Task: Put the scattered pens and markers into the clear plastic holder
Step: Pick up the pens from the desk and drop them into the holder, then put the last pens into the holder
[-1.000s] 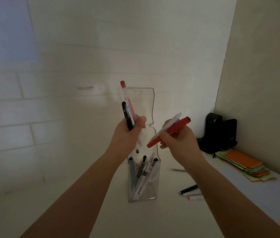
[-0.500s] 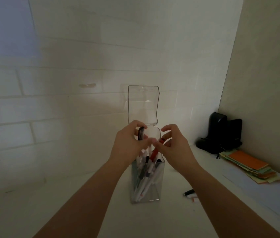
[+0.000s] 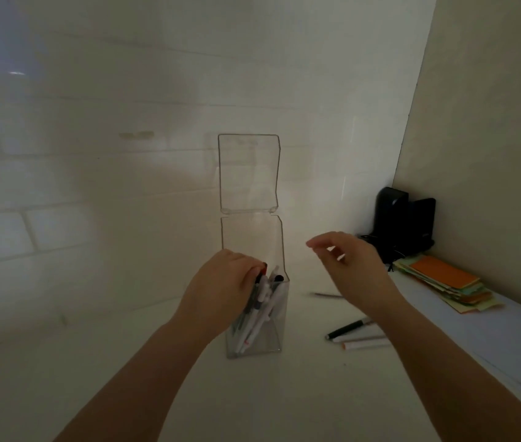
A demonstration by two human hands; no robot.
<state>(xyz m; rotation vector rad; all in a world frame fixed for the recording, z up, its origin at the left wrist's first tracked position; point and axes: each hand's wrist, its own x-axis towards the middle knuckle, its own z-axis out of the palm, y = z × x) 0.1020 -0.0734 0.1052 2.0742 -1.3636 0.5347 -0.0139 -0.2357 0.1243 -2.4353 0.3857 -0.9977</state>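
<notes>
No readable text, label, brand, number or sign is being shown. Faint dark marks are being seen on the barrels of the pens [image 3: 257, 309] inside the clear plastic holder [image 3: 276, 333], but they are too small and dim to be read. The stacked papers [image 3: 444, 287] are being seen blank.

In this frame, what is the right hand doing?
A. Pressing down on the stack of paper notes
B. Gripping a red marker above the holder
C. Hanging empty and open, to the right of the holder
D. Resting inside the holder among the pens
C. The right hand is in the air beside the clear plastic holder, fingers loosely spread with nothing in them, while the left hand is at the holder's mouth on the pens.
</notes>
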